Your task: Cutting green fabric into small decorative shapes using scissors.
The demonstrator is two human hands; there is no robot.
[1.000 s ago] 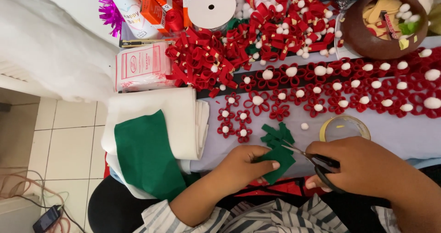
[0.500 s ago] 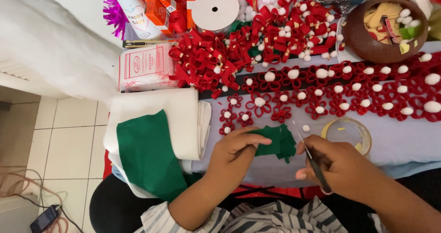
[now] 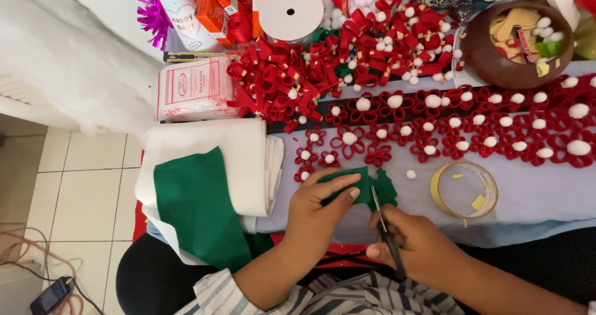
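left hand (image 3: 316, 212) pinches green felt piece (image 3: 366, 188) flat, steadying it | right hand (image 3: 413, 243) clamped on scissors (image 3: 385, 234), blades at felt edge

Small green felt piece (image 3: 363, 186) under scissors (image 3: 386, 234)
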